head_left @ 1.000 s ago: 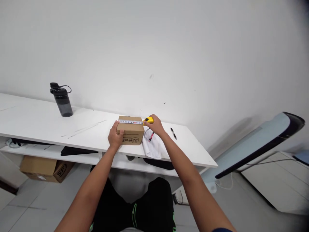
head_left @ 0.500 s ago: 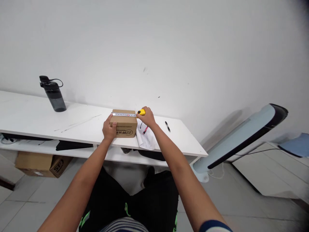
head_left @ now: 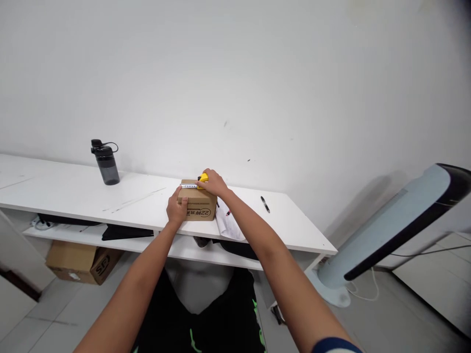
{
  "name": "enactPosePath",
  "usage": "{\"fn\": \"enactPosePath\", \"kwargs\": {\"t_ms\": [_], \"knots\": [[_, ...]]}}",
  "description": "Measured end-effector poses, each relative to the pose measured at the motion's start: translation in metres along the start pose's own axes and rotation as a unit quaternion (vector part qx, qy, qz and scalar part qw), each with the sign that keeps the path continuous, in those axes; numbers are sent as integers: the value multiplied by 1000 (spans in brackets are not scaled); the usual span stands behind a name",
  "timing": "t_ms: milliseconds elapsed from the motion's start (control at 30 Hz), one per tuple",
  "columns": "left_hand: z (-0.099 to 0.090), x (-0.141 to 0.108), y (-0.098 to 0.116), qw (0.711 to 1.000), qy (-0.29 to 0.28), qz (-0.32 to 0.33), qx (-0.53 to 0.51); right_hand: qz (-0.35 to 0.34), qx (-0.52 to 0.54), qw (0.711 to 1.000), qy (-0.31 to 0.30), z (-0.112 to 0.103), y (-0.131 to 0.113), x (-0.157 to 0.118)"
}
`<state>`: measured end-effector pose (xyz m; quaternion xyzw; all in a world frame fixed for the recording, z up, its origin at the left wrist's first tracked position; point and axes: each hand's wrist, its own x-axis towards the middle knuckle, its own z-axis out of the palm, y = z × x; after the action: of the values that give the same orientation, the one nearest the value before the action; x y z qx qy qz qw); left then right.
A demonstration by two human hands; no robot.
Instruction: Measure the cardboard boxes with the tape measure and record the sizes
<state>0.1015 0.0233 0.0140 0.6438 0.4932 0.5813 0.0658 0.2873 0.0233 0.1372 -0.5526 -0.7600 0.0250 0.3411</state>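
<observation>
A small brown cardboard box [head_left: 196, 200] with dark printing sits on the white desk. My left hand [head_left: 177, 208] grips its left end, thumb on the front face and a fingertip up at the tape's end. In my right hand [head_left: 214, 182] is a yellow tape measure [head_left: 202, 180], held over the top of the box. A short length of white blade [head_left: 189, 186] runs from it across the top towards my left fingers. Just right of the box lies printed paper [head_left: 230, 223], partly behind my right forearm, with a red item [head_left: 228, 213] on it.
A black pen [head_left: 265, 204] lies on the white desk [head_left: 290, 225] to the right. A dark water bottle [head_left: 107, 166] stands at the left. On the floor below is a larger carton [head_left: 73, 260]; a tall pale-blue appliance [head_left: 390, 225] leans in view at the right.
My right hand has moved left over the box with the tape measure, and less blade is out. My left hand still grips the box. The whole view has shifted.
</observation>
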Motion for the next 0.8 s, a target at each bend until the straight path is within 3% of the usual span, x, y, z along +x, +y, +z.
{"fn": "enactPosePath", "kwargs": {"t_ms": [133, 267, 367, 500, 600, 700, 800], "knots": [[-7, 1, 4, 1000, -20, -1, 14, -17, 58, 998, -11, 16, -25, 16], [-16, 5, 5, 998, -47, 45, -6, 2, 98, 995, -11, 27, -41, 22], [-24, 11, 5, 995, -85, 21, -46, 24, 118, 993, 0, 35, -44, 21], [-33, 22, 13, 992, -114, 17, -43, 47, 182, 981, 38, 46, -40, 17], [-37, 34, 23, 990, -137, 24, -4, 47, 244, 968, 26, 48, -37, 18], [-34, 48, 30, 987, -159, -5, -18, 36, 305, 952, -4, 43, -29, 24], [-21, 58, 31, 979, -171, -56, -91, 32, 286, 956, 57, 25, -4, 28]]}}
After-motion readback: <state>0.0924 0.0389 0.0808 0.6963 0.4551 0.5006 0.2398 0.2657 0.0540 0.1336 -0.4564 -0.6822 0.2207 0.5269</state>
